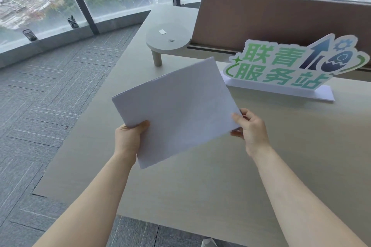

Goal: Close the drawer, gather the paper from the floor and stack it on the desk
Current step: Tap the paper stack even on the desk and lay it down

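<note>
Both hands, left hand and right hand, pinch paper edges above bare desk.

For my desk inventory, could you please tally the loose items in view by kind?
Paper stacks, held in both hands: 1
Green standing signs: 1
Black mesh pen holders: 2
Small white cards: 1
Total: 5

White paper stack, tilted, apparently above desk.

Tiny unclear bits on shelf
</note>
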`<act>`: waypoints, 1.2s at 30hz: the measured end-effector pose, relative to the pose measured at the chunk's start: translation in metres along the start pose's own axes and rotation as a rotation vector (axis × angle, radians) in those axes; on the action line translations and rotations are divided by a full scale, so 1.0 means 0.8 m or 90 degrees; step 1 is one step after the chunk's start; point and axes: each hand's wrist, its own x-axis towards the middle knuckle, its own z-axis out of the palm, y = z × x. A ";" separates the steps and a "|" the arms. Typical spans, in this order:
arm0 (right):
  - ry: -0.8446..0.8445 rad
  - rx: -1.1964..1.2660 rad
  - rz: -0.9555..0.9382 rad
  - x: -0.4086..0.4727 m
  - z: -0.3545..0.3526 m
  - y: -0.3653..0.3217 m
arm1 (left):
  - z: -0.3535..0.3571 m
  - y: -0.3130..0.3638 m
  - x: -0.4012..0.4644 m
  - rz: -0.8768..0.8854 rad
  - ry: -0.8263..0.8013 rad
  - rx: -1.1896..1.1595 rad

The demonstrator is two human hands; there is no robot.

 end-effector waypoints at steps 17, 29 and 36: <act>0.006 -0.049 -0.024 -0.060 0.110 0.018 | -0.002 -0.025 -0.033 -0.116 -0.007 -0.182; -0.088 -0.029 0.045 -0.041 0.110 0.015 | -0.062 0.016 0.011 -0.002 -0.275 0.111; -0.024 0.003 0.034 -0.047 0.128 0.025 | -0.057 -0.003 0.015 0.013 -0.291 0.122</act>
